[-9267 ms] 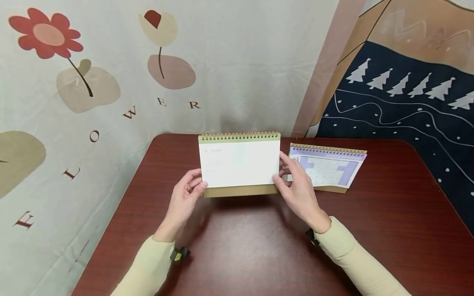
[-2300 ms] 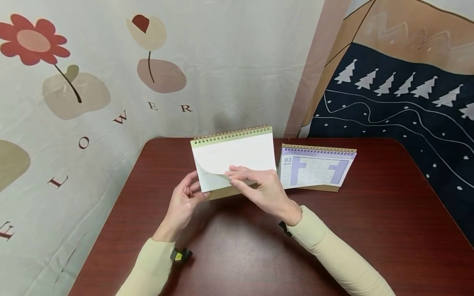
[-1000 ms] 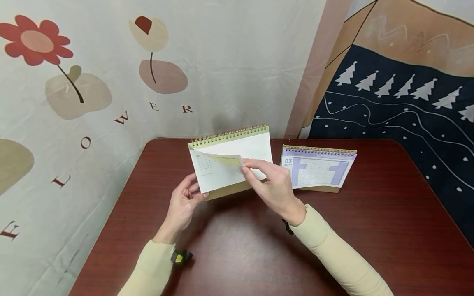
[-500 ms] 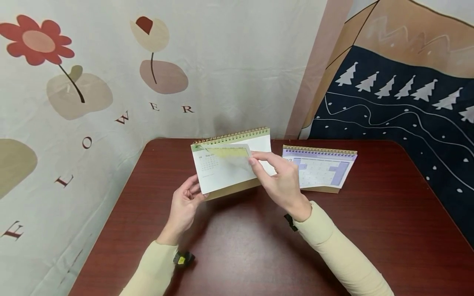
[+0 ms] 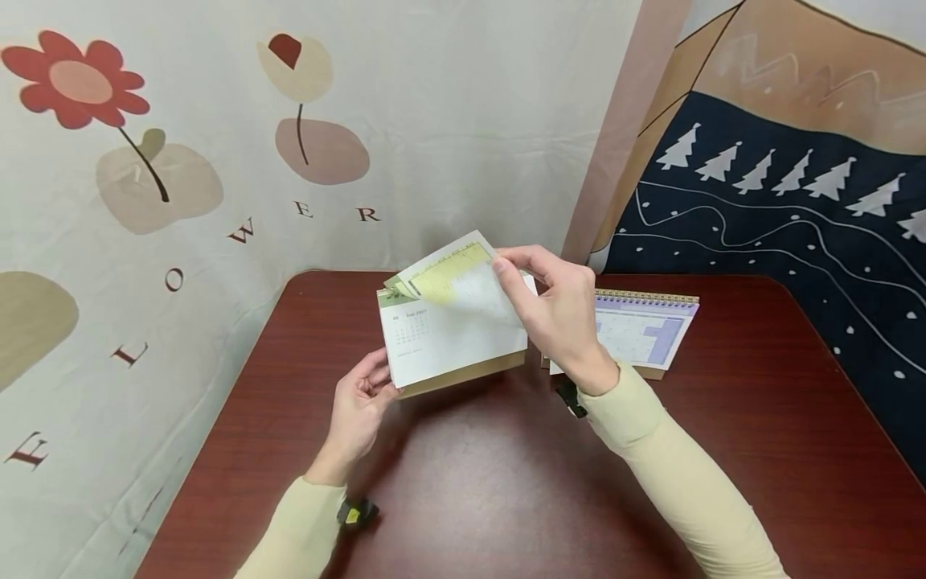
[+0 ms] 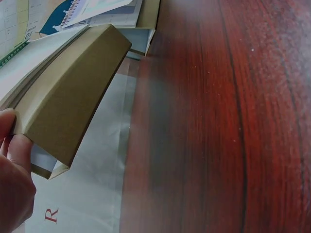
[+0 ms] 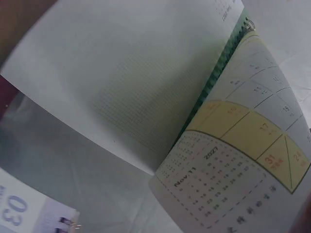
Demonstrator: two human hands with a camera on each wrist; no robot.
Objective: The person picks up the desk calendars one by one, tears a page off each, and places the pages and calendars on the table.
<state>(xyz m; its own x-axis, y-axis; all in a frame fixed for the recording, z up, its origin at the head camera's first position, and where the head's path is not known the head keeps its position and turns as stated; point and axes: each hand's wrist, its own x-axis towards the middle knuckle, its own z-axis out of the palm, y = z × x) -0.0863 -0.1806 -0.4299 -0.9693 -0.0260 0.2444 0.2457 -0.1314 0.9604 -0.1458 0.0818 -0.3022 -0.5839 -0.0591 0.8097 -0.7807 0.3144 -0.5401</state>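
White cloth (image 5: 463,96) printed with flowers and the letters F, L, O, W, E, R hangs behind a dark red counter (image 5: 463,490). Near its far edge, a green-bound desk calendar (image 5: 448,350) tilts in the left hand (image 5: 359,408), whose thumb and fingers grip its lower left corner. The right hand (image 5: 557,305) pinches the edge of a raised sheet (image 5: 459,269) between thumb and fingers. From the right wrist, a curled, yellow-banded page (image 7: 233,150) reads "Nov.11" and "2027"; the front page's faint heading is hard to make out. Just to the right stands a purple calendar (image 5: 654,334), partly hidden behind the right hand; its "03" shows in the right wrist view, the rest cut off.
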